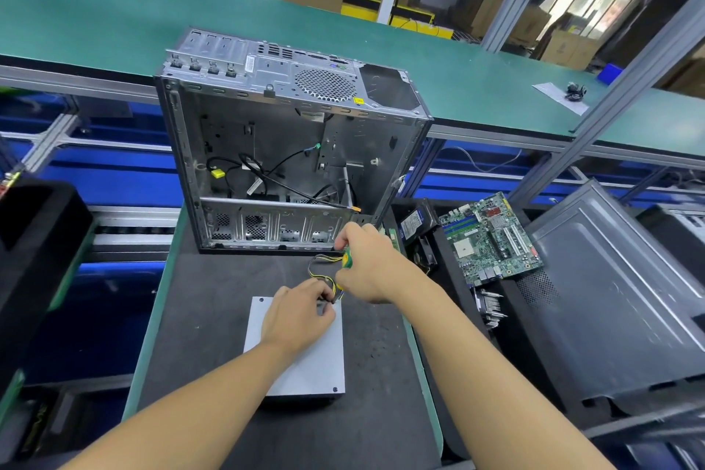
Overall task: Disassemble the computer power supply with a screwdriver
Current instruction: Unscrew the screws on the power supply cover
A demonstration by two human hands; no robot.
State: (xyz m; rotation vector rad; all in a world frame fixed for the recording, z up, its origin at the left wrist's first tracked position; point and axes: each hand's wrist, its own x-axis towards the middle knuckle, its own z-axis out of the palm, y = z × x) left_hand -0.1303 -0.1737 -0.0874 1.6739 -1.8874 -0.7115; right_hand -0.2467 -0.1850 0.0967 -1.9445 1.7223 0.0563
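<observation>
Flat grey sheet-metal power supply box (297, 351): lies lid-up on black foam work mat (213, 298), just in front of open silver computer case (282, 149), within reach of both hands. Left hand (297, 313): rests on far corner of box, fingers curled, apparently pinching yellow-and-black wire bundle (311, 269), likely to clear a screw. Right hand (366, 267): clamps fingers round green-and-yellow screwdriver handle (346, 259); tip hidden.

Power supply (305, 366) before case (290, 149), probably apart.

No legible text (yellow sticker (358, 100) on the computer case (267, 141) too small and blurred)
</observation>
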